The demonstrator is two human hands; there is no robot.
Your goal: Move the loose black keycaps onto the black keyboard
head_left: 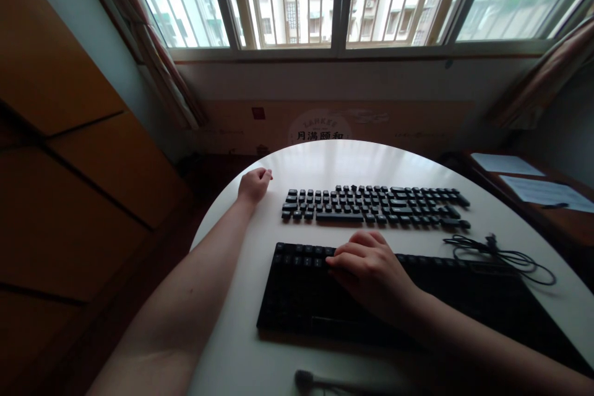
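A black keyboard lies on the white round table, with keycaps along its top row and the left end of the second row; the rest looks bare and dark. My right hand is over it, fingers pinched together at the end of the second row, on a keycap mostly hidden by the fingertips. Beyond the keyboard, loose black keycaps stand in rows like a keyboard layout. My left hand rests as a closed fist on the table's left edge, left of those keycaps, with nothing visible in it.
A coiled black cable lies at the keyboard's upper right. Near the front edge is a brush-like tool with a dark head. The round table stands before a window. A brown side table with papers is at right, a wooden cabinet at left.
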